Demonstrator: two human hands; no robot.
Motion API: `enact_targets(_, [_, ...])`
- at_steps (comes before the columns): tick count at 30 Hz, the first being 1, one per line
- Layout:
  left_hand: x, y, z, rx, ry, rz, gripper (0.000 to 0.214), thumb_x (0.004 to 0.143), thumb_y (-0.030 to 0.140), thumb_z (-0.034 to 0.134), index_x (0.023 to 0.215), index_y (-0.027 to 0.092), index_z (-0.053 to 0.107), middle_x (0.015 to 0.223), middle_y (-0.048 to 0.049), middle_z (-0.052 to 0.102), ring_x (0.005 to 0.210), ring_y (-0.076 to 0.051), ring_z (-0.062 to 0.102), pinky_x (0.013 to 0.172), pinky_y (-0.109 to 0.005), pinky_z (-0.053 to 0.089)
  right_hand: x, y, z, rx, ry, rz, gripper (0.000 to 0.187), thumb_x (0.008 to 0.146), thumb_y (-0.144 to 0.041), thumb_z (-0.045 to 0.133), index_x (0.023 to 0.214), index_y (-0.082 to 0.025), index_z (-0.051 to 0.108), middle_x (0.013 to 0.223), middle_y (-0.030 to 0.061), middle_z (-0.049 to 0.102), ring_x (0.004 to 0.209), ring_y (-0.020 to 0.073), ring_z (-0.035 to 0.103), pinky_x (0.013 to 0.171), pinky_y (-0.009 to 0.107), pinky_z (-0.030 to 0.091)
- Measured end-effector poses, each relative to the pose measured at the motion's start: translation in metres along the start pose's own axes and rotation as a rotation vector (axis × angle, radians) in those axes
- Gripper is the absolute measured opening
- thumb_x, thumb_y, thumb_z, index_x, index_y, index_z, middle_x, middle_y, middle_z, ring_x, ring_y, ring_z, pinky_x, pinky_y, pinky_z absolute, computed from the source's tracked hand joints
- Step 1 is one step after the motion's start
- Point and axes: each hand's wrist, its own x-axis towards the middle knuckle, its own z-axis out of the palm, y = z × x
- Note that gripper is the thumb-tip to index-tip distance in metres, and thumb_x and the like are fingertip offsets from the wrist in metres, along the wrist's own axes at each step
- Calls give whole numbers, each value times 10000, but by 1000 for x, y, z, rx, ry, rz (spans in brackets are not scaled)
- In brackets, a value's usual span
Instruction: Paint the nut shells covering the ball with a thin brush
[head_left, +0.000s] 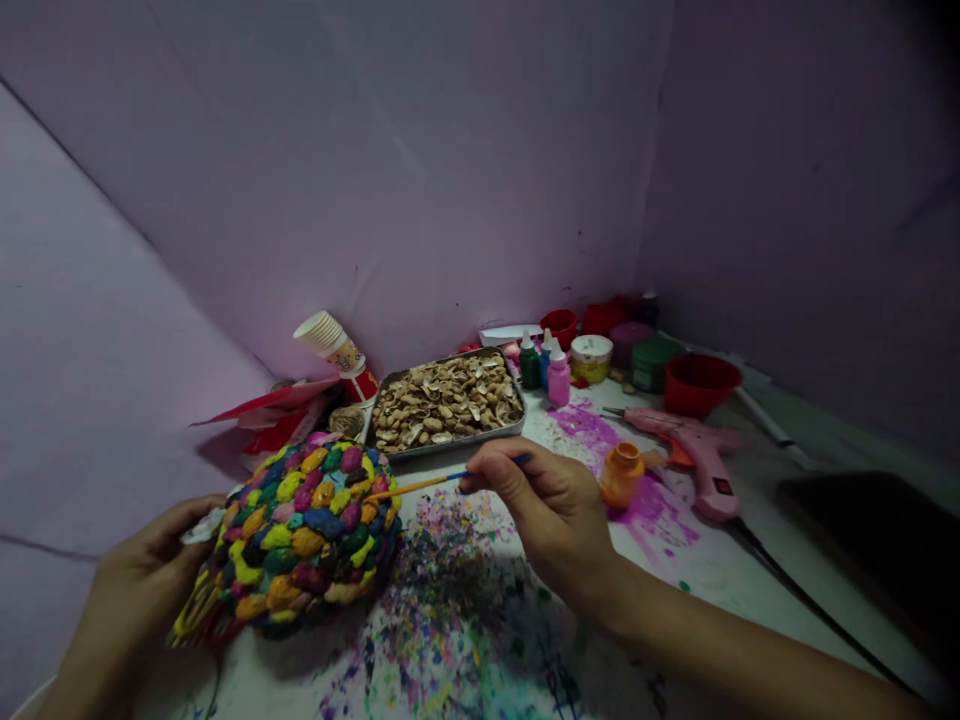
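My left hand [161, 565] grips the left edge of a rounded craft piece [307, 540] covered in painted peanut shells of many colours. A bit of white tissue [202, 526] shows by its thumb, and yellow loops stick out below. Between the thumb and fingers of my right hand [547, 510] is a thin paintbrush [427, 484] with a blue and orange handle. Its tip touches a shell on the right side of the piece. An open orange paint bottle [622, 476] stands to the right of that hand.
A metal tray [450, 440] of peanut shells lies behind. Near it are stacked paper cups [330, 340], small paint bottles [558, 376], paint jars [591, 358] and a red cup [699, 384]. A pink glue gun [705, 455] with a black cord lies right. Paint stains mark the white table [300, 680].
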Motion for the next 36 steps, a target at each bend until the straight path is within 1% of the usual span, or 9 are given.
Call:
enact_targets(4, [2,-3,-1,12,-8,3,377,303,301,623,668,239,694,504,87,661,494,-130,562,438,-180,455,3,0,0,90,69,48,173,903,-258,588,778,-197,691,660,-5,718,614,132,695,584,257,564])
enact_targets(8, [0,-1,-1,-22,-7,-35,381,291,294,630,666,249,682,494,95,654,484,-141,567,443,-202,472,3,3,2,158,100,97,163,932,-289,550,946,-219,696,724,1,755,674,150,738,646,291,618])
enact_targets(11, [3,-1,-2,1,-32,-3,335,299,294,629,626,250,689,510,84,664,495,-140,571,450,-198,469,-4,5,3,-32,-56,42,199,921,-228,525,1058,-223,669,946,49,775,865,184,745,769,354,618])
enact_targets(15, [12,-6,-8,80,-58,80,263,329,300,611,573,255,698,529,57,683,529,-158,589,465,-201,469,-17,12,5,-261,-335,-55,387,873,-146,509,1251,-202,563,1232,119,693,1127,231,664,945,434,558])
enact_targets(20, [17,-13,-15,167,-121,133,221,408,321,558,578,261,687,533,33,697,517,-187,619,475,-243,481,-25,22,11,-339,-515,-57,502,837,-97,492,1327,-202,461,1335,147,619,1228,254,592,1040,511,479])
enact_targets(23, [18,-16,-17,232,-123,186,232,449,326,545,606,242,694,570,13,722,579,-197,651,531,-245,498,-23,27,20,-366,-531,-10,537,824,-82,498,1346,-194,436,1360,164,596,1258,279,564,1059,556,444])
enact_targets(27, [23,-22,-20,393,-140,256,315,521,312,508,725,222,731,595,-6,737,594,-233,666,515,-282,485,-20,34,34,-385,-518,32,550,801,-74,518,1333,-197,453,1342,152,605,1260,282,558,1046,521,465])
enact_targets(32, [32,-32,-20,446,-121,307,311,542,289,502,738,240,739,690,-16,774,720,-261,699,615,-299,496,-14,40,45,-385,-494,0,543,788,-59,496,1311,-204,458,1337,139,614,1245,279,576,1064,535,444])
enact_targets(36, [37,-40,-20,445,-152,343,334,559,271,488,766,238,749,745,-32,785,761,-267,705,648,-293,484,-13,39,46,-363,-445,-42,466,819,-65,464,1261,-211,473,1306,138,638,1226,249,600,1033,477,489])
